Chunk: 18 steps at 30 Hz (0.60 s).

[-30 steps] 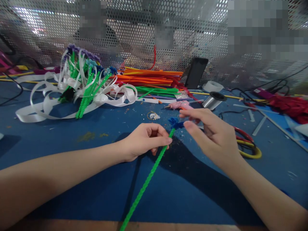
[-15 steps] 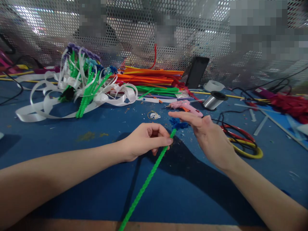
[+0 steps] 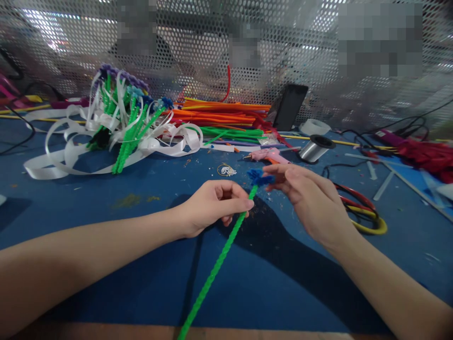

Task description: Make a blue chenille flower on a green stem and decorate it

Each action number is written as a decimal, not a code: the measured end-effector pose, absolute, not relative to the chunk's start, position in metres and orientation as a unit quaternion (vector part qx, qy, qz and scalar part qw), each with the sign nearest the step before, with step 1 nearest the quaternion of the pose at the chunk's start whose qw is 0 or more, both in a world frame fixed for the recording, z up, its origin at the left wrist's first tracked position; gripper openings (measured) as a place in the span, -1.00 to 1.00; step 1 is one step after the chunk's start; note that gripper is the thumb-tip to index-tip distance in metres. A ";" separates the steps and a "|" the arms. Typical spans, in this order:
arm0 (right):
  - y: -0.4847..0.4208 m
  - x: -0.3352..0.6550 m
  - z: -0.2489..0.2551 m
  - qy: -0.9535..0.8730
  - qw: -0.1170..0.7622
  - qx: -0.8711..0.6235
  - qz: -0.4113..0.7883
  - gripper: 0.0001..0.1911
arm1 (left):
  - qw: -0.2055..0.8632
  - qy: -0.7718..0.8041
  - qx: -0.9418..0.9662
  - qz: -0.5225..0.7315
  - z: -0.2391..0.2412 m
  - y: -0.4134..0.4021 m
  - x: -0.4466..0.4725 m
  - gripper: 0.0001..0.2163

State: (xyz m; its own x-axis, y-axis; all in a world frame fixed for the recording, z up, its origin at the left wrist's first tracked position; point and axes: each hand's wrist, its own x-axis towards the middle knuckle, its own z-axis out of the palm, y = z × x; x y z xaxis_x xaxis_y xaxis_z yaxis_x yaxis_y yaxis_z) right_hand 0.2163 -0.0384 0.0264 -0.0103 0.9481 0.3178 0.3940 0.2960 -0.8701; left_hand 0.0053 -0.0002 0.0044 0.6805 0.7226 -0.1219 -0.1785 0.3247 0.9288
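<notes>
My left hand point(image 3: 219, 205) pinches a green twisted pipe-cleaner stem point(image 3: 219, 262) just below its top, between thumb and fingers. The stem slants down toward the table's front edge. At its upper end sits a dark blue pipe-cleaner flower point(image 3: 260, 177) with fuzzy petals. Beside the flower is my right hand point(image 3: 311, 200), its fingers loosely bent and apart. Its fingertips reach the right-hand petals; whether they press on them I cannot tell.
Behind my hands lie a pink glue gun point(image 3: 267, 155), small white beads point(image 3: 228, 171) and a wire spool point(image 3: 316, 148). Finished flowers with white ribbon point(image 3: 60, 167) stand back left. Orange pipe cleaners point(image 3: 219, 113), a phone point(image 3: 290, 107) and coiled cables point(image 3: 377, 225) are also around.
My right hand has come down from above the flower to its right side, its fingers more bent. The flower and stem have tilted up slightly; my left hand keeps its pinch.
</notes>
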 end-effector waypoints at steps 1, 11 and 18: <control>-0.038 0.215 0.027 -0.605 0.500 -0.522 0.334 -0.74 | 0.772 0.268 0.492 0.299 0.004 0.000 0.005 -0.73; -0.052 0.192 0.030 -0.353 0.432 -0.443 0.702 -0.76 | 0.769 0.237 0.513 0.301 -0.002 0.002 0.002 -0.80; -0.053 0.184 0.028 -0.301 0.468 -0.434 0.708 -0.74 | 0.762 0.253 0.520 0.291 0.000 -0.001 0.003 -0.74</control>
